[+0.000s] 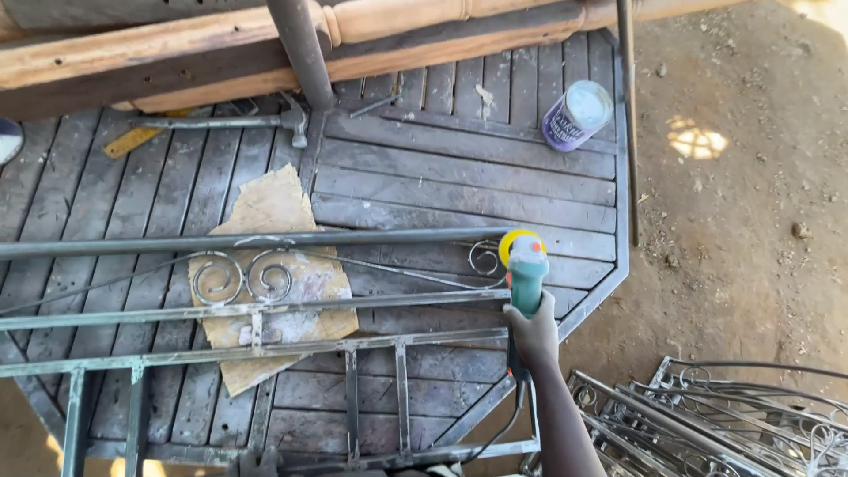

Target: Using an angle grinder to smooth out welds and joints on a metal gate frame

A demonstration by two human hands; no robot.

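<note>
Steel everywhere on this bench: a long railing frame (265, 309) lies flat across the slatted metal table (459, 168), its bars running left to right, two scroll curls set between the upper rails. Under the scrolls sits a torn sheet of cardboard (274, 212), tan and stained, partly covered by the bars.

Right hand (533, 336) is in, arm coming up from the bottom edge. Fingers are wrapped fully closed around the body of a teal grinder (527, 274), held upright along the arm's line. The yellow guard at its head sits just at the right end of the top rail, beside a small scroll (485, 258). Whether the disc actually touches the metal, I can't tell from here; the head hides it. A black cable (503, 424) drops from the hand's base and trails down over the frame's lower corner.

No left hand showing.

Further back on the table, a purple can (576, 115) with a pale lid lies tipped near the right edge, well apart from the grinder. A hammer (221, 122) rests near the far side, next to a yellow strip (132, 141). Beyond them a turned wooden post (389, 19) lies across the top. Down at the lower right, more scrolled railings (733, 415) are stacked on bare dirt (742, 212).
</note>
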